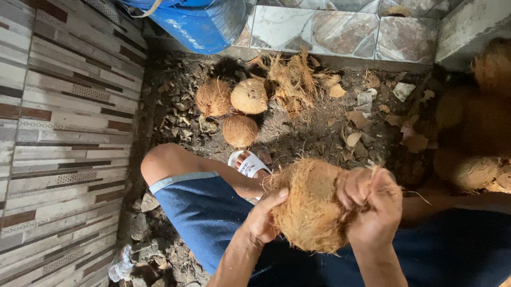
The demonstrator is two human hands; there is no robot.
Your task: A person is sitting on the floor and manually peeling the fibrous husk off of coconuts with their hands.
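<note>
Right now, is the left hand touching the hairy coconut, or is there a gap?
Touching. The head view shows the left hand pressed against the coconut, thumb lying on its fibrous side, with no gap.

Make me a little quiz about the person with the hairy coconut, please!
1. True or false: both hands are on the fibrous coconut in the lap.
2. How many cleaned coconuts lie together on the ground in front of the white sandal? A) one B) three C) six
3. What colour is the barrel in the top corner?

Key:
1. True: the left hand cups its side and the right hand grips fibres at its edge.
2. B, three.
3. Blue.
</note>
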